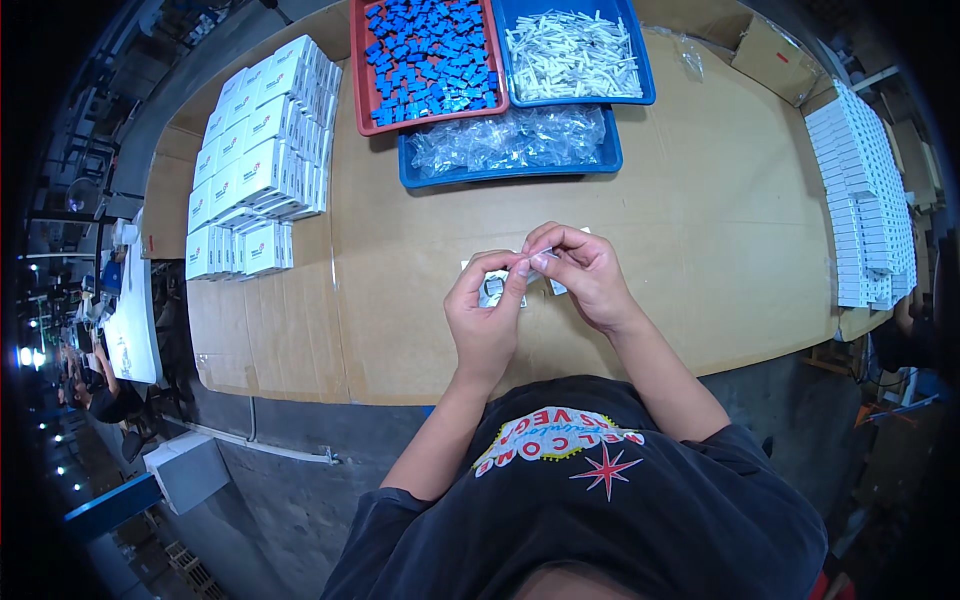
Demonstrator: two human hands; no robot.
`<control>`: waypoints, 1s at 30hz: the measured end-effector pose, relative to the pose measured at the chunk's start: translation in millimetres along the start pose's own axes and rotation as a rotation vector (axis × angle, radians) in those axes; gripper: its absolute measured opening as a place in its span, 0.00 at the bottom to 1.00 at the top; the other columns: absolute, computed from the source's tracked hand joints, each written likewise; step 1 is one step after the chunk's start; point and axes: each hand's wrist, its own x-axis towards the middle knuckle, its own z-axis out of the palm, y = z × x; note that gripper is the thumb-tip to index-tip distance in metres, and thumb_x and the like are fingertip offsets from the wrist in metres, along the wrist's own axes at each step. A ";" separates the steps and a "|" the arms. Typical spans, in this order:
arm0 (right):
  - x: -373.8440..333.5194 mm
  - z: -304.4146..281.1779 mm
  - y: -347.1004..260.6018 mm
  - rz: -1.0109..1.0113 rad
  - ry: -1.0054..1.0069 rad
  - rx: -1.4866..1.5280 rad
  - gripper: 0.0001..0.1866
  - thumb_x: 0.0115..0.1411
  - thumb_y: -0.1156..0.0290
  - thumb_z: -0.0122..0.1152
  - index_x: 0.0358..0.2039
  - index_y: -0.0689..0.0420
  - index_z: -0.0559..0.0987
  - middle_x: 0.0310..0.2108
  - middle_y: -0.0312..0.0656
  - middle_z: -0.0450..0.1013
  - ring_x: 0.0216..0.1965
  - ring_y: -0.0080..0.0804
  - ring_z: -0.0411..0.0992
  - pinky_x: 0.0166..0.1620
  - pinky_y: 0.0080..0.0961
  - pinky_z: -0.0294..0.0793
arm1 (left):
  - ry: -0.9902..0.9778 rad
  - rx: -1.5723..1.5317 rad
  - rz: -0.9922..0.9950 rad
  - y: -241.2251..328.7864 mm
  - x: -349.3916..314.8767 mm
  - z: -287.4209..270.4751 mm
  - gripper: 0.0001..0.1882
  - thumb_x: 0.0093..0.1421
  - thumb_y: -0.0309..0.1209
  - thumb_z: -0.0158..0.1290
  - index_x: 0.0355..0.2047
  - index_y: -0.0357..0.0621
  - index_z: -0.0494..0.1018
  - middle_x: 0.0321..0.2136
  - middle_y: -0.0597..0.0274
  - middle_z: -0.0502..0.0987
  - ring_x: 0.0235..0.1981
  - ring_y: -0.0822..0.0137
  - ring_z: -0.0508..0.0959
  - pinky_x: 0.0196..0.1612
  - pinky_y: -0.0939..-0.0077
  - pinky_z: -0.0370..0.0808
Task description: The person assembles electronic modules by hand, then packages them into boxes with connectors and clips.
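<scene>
My left hand (pixel 488 300) and my right hand (pixel 585 275) meet over the middle of the table, both closed in a pinch. Between their fingertips is a small, thin, whitish piece (pixel 541 253); its kind is too small to make out. Beneath my left hand lies a white item with a dark ring-like shape (pixel 494 287), partly covered by the fingers. Part of another white item (pixel 557 286) shows between my hands, mostly hidden by the right one.
Beyond my hands stand a red tray (pixel 430 120) of blue plastic parts, a blue tray (pixel 648 90) of white sticks and a lower blue tray (pixel 510 181) of clear plastic bags. White boxes (pixel 260 170) are stacked at left, more small boxes (pixel 855 200) at right. Cardboard (pixel 700 250) covers the table.
</scene>
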 end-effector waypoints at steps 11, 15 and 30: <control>-1.2 -1.0 4.8 -0.005 0.089 0.160 0.03 0.67 0.80 0.64 0.39 0.64 0.84 0.44 0.43 0.79 0.47 0.27 0.77 0.54 0.27 0.75 | -0.064 -0.200 -0.061 -6.7 5.9 -7.3 0.05 0.70 0.25 0.60 0.41 0.35 0.78 0.40 0.63 0.81 0.42 0.75 0.78 0.49 0.79 0.74; -2.9 -1.2 -0.3 0.027 0.065 0.309 0.04 0.68 0.78 0.63 0.39 0.64 0.84 0.44 0.43 0.79 0.47 0.29 0.77 0.55 0.28 0.75 | -0.054 -0.318 -0.114 -8.5 3.7 -3.9 0.04 0.71 0.25 0.59 0.41 0.36 0.77 0.41 0.63 0.81 0.42 0.75 0.79 0.48 0.79 0.74; 12.8 -11.7 -10.8 -0.050 -0.020 0.022 0.10 0.72 0.68 0.62 0.44 0.62 0.84 0.51 0.48 0.80 0.52 0.34 0.77 0.57 0.35 0.76 | -0.318 -0.412 -0.571 -22.7 27.1 -21.3 0.20 0.79 0.39 0.45 0.55 0.34 0.76 0.44 0.58 0.82 0.36 0.73 0.80 0.41 0.77 0.79</control>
